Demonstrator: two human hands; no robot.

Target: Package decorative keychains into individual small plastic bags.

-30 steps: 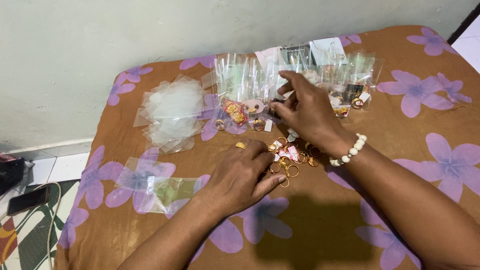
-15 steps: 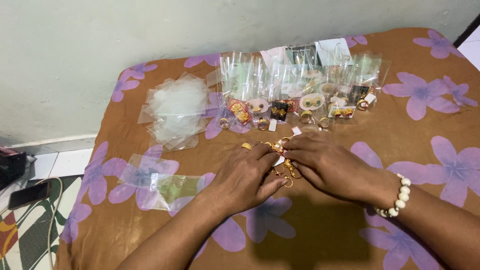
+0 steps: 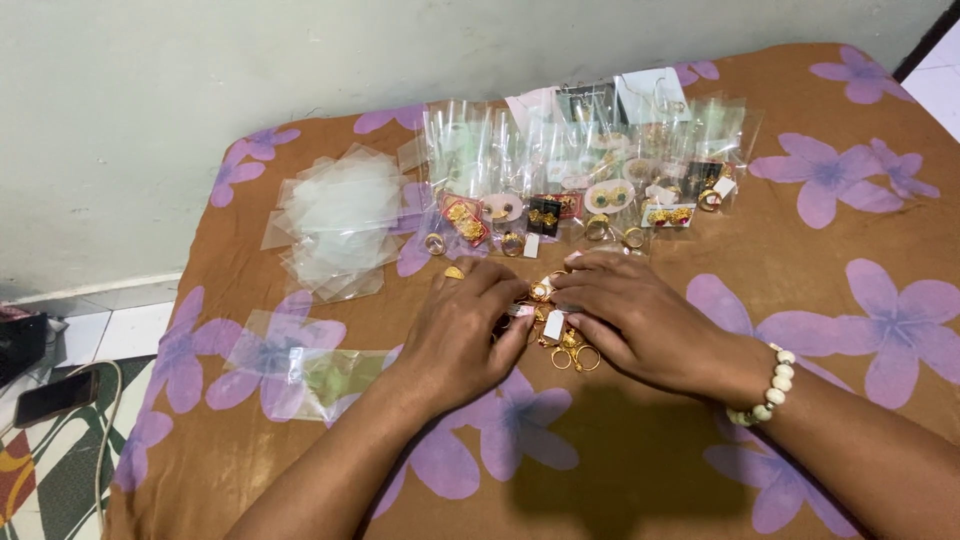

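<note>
Gold rings and small tagged trinkets lie in a loose heap on the brown cloth with purple flowers, right between the person's two hands. The left hand and the right hand, a white bead bracelet on its wrist, both rest palm down with curled fingers meeting over the heap, pinching at small pieces, though I cannot tell exactly which. Just beyond stands a row of clear packets with jewellery, and a pile of empty clear bags lies to the left.
</note>
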